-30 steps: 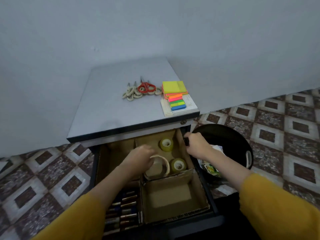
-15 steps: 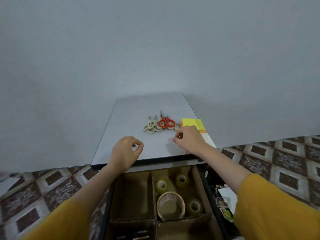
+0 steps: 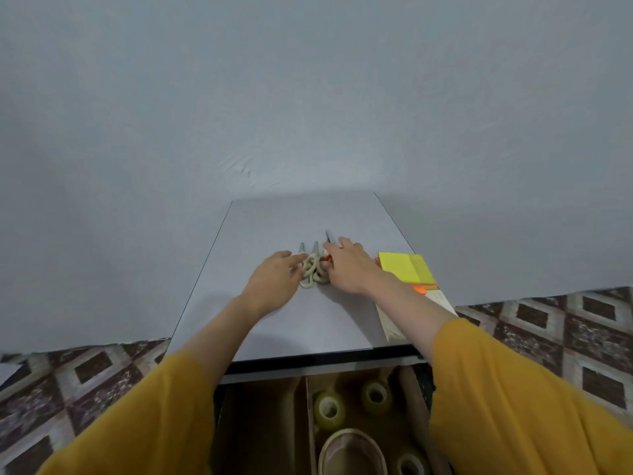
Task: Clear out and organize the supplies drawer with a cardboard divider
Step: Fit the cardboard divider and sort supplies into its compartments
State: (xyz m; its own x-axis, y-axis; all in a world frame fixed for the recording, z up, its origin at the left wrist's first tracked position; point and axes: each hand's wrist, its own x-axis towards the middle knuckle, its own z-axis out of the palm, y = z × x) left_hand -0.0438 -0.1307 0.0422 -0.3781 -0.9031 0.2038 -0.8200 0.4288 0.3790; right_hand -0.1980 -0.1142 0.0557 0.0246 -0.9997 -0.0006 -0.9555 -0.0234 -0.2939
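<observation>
Both hands are on the pile of scissors on the cabinet. The left hand (image 3: 274,279) lies palm down with its fingers stretched out, the tips touching the cream plastic handles of the metal-bladed scissors (image 3: 312,269). The right hand (image 3: 349,269) lies over the right side of the pile and covers a pair with orange-red handles (image 3: 328,258). I cannot tell whether it grips that pair or only rests on it. Three blade tips point away from me, past the fingers. Both arms wear mustard-yellow sleeves (image 3: 513,406).

A plain pale grey wall (image 3: 308,97) fills the upper view. Brown and cream diamond-patterned floor tiles (image 3: 548,337) show on either side.

The flat pale grey cabinet top (image 3: 274,228) has a dark front edge. The supplies drawer (image 3: 424,380) stands open directly below that edge, at the bottom of the view. It is fitted with a brown cardboard divider (image 3: 306,416), whose upright wall runs front to back and splits it into a left and a right compartment.

The right compartment holds a wide beige masking tape roll (image 3: 352,450), lying flat and cut off by the frame edge. Three small yellowish clear tape rolls (image 3: 329,409) lie around it, two behind and one to its right.

On the right edge of the cabinet top, a square yellow sticky-note stack (image 3: 406,267) sits on orange notes and a white pad (image 3: 394,320). It is just beside the right wrist.
</observation>
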